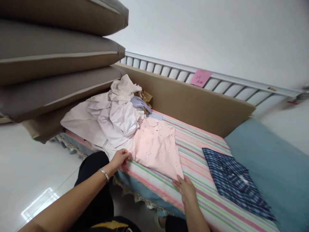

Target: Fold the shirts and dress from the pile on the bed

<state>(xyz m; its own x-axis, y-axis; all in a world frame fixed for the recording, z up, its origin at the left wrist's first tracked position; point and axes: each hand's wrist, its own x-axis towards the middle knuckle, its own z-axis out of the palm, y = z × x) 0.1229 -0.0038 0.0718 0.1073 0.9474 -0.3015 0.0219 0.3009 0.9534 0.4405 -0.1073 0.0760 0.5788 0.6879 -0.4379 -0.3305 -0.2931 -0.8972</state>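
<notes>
A pink blouse (156, 141) with small eyelet flowers and a buttoned neckline lies spread on the striped bed sheet (193, 161), its collar pointing away from me. Its lower left corner is pinched between the fingers of my left hand (120, 158), which wears a silver bracelet. My right hand (186, 189) grips the opposite lower corner near the bed's front edge, thumb on top of the cloth. Touching the blouse's left side is a loose heap of pale white and lilac clothes (113, 112). Off to the right, a folded blue plaid shirt (236, 180) lies flat.
Thick grey-brown cushions (60, 48) are stacked at the left, overhanging the bed. A brown padded board (185, 96) and a white railing (166, 69) run along the back, with a pink note (201, 78) on the rail. A blue-green cushion (270, 161) stands at the right.
</notes>
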